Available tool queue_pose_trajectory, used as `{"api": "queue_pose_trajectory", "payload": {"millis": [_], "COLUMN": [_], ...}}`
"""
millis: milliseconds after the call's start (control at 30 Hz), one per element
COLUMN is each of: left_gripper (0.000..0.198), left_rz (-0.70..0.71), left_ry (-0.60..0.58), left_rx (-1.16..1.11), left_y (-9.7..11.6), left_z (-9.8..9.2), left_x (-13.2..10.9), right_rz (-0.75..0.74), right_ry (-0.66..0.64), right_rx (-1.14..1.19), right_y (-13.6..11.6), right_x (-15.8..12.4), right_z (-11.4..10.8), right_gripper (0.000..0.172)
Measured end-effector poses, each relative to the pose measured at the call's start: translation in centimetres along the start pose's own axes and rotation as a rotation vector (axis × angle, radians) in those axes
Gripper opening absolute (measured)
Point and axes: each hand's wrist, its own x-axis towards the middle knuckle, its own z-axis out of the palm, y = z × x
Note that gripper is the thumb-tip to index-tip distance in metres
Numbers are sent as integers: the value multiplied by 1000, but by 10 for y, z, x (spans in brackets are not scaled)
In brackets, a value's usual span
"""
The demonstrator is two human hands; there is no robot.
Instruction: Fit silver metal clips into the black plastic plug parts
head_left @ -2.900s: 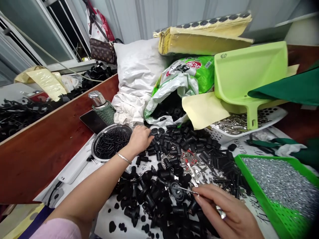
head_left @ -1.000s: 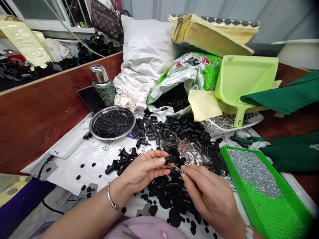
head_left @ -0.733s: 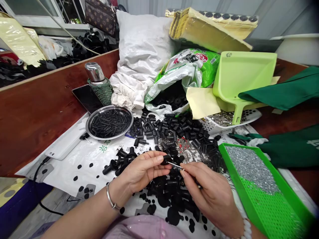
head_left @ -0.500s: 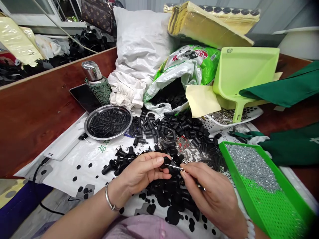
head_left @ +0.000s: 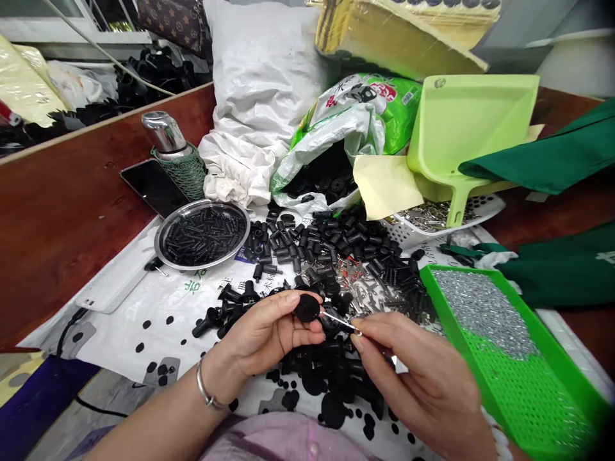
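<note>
Thin silver metal rod (head_left: 338, 319) was pinched in right hand (head_left: 425, 371); round black disc (head_left: 307, 308) was gripped in left hand (head_left: 266, 330), rod tip at disc edge. Both were held over loose black plastic parts (head_left: 339, 366). Farther back, round steel dish (head_left: 207, 264) was filled with black ridged pieces (head_left: 202, 234).

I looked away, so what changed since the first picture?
The left hand drew back from beside the dish toward the person and now holds a round black piece at the tip of the metal rod. The right hand still grips that rod; the dish and green tray stayed put.
</note>
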Motion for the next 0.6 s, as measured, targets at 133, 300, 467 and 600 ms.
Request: {"api": "queue_pose_trajectory", "payload": {"millis": [133,300,467,600], "left_gripper": [27,27,28,29], "left_rz": [-9,24,61,71], "left_ry": [4,25,32,40], "left_rx": [-12,30,75,108], "left_y": [-2,-4,-4,-4], "left_z": [-1,1,4,3], "left_x": [1,1,1,2], "right_rz": [-16,-2,-2,4], "right_ry": [-9,-45,-39,-48], "right_rx": [-7,-12,-33,-46], "right_y": [1,1,1,1], "right_x": [2,4,3,4], "right_z": [2,5,7,8], "right_gripper": [15,12,12,13]}}
